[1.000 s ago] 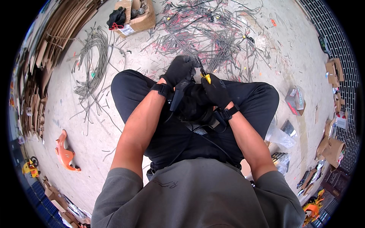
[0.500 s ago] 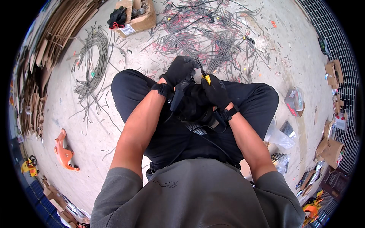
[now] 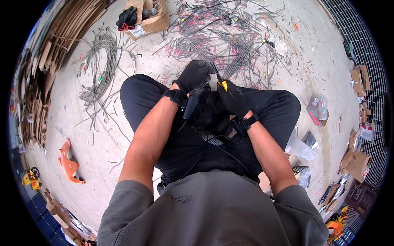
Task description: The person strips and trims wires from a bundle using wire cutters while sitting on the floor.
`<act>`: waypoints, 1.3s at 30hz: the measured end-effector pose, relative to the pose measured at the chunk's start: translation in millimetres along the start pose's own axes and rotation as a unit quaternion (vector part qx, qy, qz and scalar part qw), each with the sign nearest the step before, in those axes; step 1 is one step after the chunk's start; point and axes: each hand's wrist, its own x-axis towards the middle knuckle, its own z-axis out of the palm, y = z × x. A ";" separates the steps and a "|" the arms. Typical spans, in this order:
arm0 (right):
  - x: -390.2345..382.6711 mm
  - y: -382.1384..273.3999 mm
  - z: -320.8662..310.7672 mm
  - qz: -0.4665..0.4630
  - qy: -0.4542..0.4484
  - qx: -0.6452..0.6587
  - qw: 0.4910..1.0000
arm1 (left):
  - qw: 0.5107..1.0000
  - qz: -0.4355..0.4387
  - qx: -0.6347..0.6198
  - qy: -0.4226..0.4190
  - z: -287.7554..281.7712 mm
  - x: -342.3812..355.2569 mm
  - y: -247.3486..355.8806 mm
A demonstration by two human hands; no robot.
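Observation:
My left hand point(image 3: 193, 76), in a black glove, is closed above my crossed legs, its fingertips pinched. What sits between those fingers is too small and dark to make out. My right hand point(image 3: 233, 99), gloved in black too, is wrapped round a yellow-handled hand tool point(image 3: 223, 85). The tool's slim dark end points up and left, close to my left fingertips; whether it touches anything there cannot be told. Just beyond my hands, a scattered pile of cut cable pieces point(image 3: 242, 51), grey and reddish, covers the floor.
A loose bundle of grey cable point(image 3: 100, 78) lies on the left. An open cardboard box point(image 3: 154, 22) with black gloves on it stands at the far left. Stacked flat cardboard point(image 3: 53, 57) lines the left edge. An orange plastic part point(image 3: 69, 162) and a small box point(image 3: 317, 110) flank me.

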 end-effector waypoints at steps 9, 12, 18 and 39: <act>-4.6 2.7 -3.8 -0.154 0.012 -0.173 0.973 | 0.999 -0.016 0.007 -0.049 -3.8 -6.6 16.8; -4.0 5.2 -1.7 -0.148 0.013 -0.160 0.976 | 0.999 -0.006 0.004 -0.046 -3.4 -2.7 12.4; 0.7 -4.3 -7.6 -0.184 0.051 -0.211 0.958 | 0.999 -0.007 0.011 -0.038 -5.2 -3.5 9.2; -8.3 13.9 -7.3 -0.185 -0.062 -0.273 0.942 | 0.998 0.008 0.059 -0.025 -0.6 -7.6 13.7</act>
